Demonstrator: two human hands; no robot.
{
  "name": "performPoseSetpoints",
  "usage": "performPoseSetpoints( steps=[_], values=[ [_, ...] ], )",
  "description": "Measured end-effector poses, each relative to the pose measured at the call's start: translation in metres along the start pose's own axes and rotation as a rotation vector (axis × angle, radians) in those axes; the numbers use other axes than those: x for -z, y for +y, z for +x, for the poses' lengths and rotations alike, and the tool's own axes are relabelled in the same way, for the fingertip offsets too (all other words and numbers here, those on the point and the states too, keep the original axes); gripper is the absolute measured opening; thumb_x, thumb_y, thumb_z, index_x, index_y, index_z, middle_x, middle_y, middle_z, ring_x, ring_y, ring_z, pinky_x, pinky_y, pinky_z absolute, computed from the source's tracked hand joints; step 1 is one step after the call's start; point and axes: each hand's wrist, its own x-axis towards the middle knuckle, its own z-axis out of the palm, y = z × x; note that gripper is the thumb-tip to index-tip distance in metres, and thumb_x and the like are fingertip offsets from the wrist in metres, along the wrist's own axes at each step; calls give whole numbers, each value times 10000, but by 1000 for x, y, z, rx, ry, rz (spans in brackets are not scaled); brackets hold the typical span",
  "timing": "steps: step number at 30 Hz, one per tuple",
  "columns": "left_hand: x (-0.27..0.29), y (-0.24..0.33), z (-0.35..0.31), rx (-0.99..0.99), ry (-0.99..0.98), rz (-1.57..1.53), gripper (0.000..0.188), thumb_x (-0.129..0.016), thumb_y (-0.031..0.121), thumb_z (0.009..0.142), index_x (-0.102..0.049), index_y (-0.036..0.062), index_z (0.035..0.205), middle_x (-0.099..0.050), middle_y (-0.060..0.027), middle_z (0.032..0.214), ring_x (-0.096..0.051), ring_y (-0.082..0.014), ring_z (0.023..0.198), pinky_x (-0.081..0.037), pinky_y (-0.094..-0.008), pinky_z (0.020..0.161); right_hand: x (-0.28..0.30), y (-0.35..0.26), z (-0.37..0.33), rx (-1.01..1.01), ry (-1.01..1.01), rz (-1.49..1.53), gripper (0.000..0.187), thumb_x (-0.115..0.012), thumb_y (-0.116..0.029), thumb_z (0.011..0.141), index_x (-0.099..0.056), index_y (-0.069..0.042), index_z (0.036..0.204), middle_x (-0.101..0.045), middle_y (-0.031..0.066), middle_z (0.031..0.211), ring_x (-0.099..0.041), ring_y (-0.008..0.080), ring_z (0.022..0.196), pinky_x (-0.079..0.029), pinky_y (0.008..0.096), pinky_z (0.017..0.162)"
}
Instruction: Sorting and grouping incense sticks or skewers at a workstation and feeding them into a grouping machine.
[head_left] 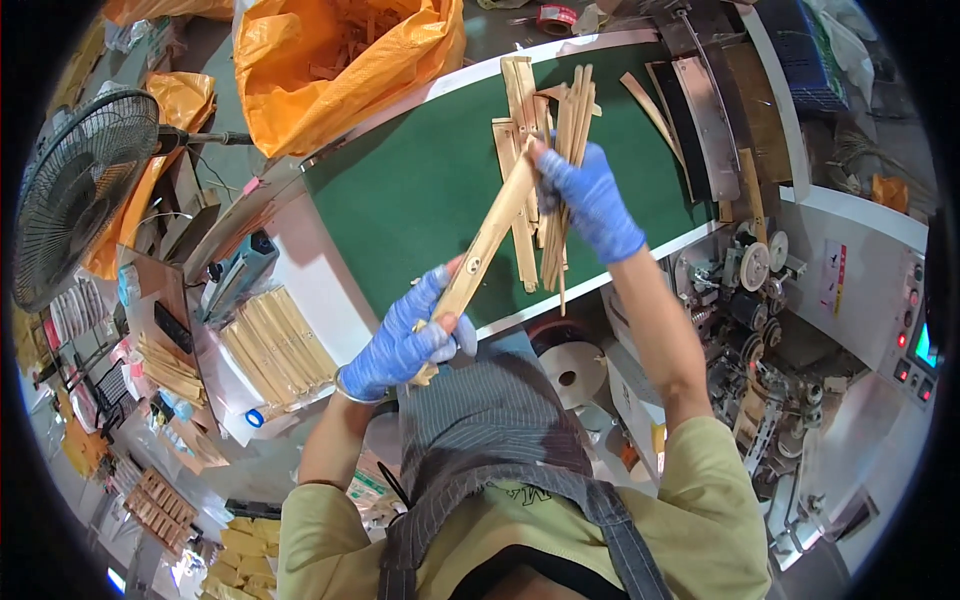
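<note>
Slantwise | pale strip [487, 247], long axis toward upper right | left fingers [430, 342], right fingers [560, 172] gripping ends

- Black fan [85, 190]: left of the green surface [400, 200]
- Orange sack [290, 80]: at the surface's far left edge
- Red-and-white tape roll [555, 16]: beyond the surface's far edge
- Blue crate [785, 50]: past the surface's far right corner
- Machine with white pulleys [755, 266]: off the surface's near right corner
- Control panel [912, 345], screen lit: well right of the surface
- White roll [558, 360]: below the surface's near edge
- Wooden pallet [160, 510]: well left of the surface
</note>
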Motion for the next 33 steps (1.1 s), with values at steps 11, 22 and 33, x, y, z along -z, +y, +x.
performPoseSetpoints(
  steps=[11,22,33],
  values=[
    [21,-56,17,-441,152,182,406,-560,240,792,-470,68,1149,-550,-35,708,-459,-43,563,-379,-175,506,-68,21,-61,849,-395,-731,234,-650,-122,619,-570,-79,834,-575,78,675,-580,236,585,-458,314,526],
    [15,-37,2,-82,188,121,340,-566,199,796,-499,13,1072,-527,-8,632,-442,-42,483,-358,-169,440,-27,-17,-34,167,220,41,144,-609,-155,784,-546,-35,737,-495,-2,539,-449,76,421,-358,192,397],
    [21,-27,48,-46,235,-341,646,-625,411,748,-408,-23,1175,-473,-9,697,-402,-56,501,-337,-178,446,-58,37,-86,1149,-516,-890,222,-517,-135,729,-571,-58,930,-548,72,710,-570,220,655,-461,321,558]
  ],
)
